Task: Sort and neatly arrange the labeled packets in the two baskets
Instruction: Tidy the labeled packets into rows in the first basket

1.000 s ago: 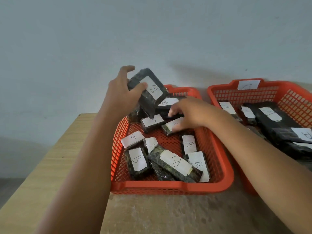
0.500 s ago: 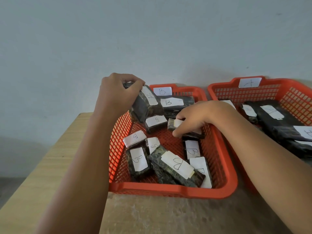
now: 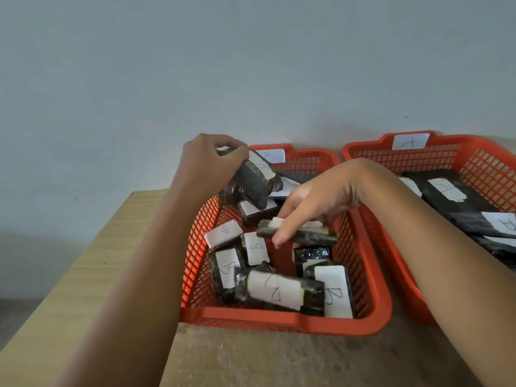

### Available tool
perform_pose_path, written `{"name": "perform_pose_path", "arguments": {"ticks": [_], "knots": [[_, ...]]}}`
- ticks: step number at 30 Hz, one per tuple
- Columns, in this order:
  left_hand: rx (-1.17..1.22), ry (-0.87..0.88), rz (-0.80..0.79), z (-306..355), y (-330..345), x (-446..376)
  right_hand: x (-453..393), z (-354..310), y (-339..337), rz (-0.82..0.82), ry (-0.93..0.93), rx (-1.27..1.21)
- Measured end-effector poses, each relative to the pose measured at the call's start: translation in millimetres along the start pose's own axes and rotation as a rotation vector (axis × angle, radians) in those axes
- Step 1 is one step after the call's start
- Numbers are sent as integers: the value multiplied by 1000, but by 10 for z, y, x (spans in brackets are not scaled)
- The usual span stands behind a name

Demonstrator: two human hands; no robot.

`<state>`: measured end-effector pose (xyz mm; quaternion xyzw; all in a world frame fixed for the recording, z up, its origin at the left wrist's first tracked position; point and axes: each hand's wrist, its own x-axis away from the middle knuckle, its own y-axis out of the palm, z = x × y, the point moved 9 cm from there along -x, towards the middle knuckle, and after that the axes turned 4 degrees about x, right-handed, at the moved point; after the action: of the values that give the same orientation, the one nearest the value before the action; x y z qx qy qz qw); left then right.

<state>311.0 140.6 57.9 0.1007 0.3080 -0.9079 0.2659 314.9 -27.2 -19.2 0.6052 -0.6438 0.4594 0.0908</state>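
Observation:
Two orange baskets stand side by side against the wall. The left basket (image 3: 284,321) carries a B tag and holds several dark packets with white B labels. My left hand (image 3: 206,166) grips a large dark packet (image 3: 252,181) tilted over the basket's far left corner. My right hand (image 3: 315,203) pinches a small dark packet (image 3: 310,236) held just above the basket's middle. The right basket (image 3: 371,152) carries an A tag and holds several dark packets labeled A (image 3: 446,191).
The baskets sit on a tabletop of light wood (image 3: 83,275) on the left and a grey stone-like surface (image 3: 279,361) in front. A plain grey-blue wall rises right behind them. The table's left edge drops off to the floor.
My left hand has lowered the large packet from above the basket down to its far left corner. My right hand has lifted a small packet and drawn it toward the basket's middle.

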Motion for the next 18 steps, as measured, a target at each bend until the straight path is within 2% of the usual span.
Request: {"name": "perform_pose_path", "arguments": {"ticks": [3, 5, 9, 12, 14, 18], "knots": [[25, -29, -116, 13, 160, 37, 117, 4, -86, 34, -48, -46], [0, -47, -188, 1, 240, 51, 171, 68, -217, 145, -35, 5], [-41, -114, -291, -82, 290, 68, 220, 237, -629, 534, 40, 89], [17, -184, -378, -122, 394, 115, 326, 239, -888, 829, 67, 316], [-11, -172, -448, -102, 510, 157, 314, 258, -923, 876, 111, 399], [49, -253, -578, -87, 737, 320, 164, 305, -837, 777, 163, 464]]}}
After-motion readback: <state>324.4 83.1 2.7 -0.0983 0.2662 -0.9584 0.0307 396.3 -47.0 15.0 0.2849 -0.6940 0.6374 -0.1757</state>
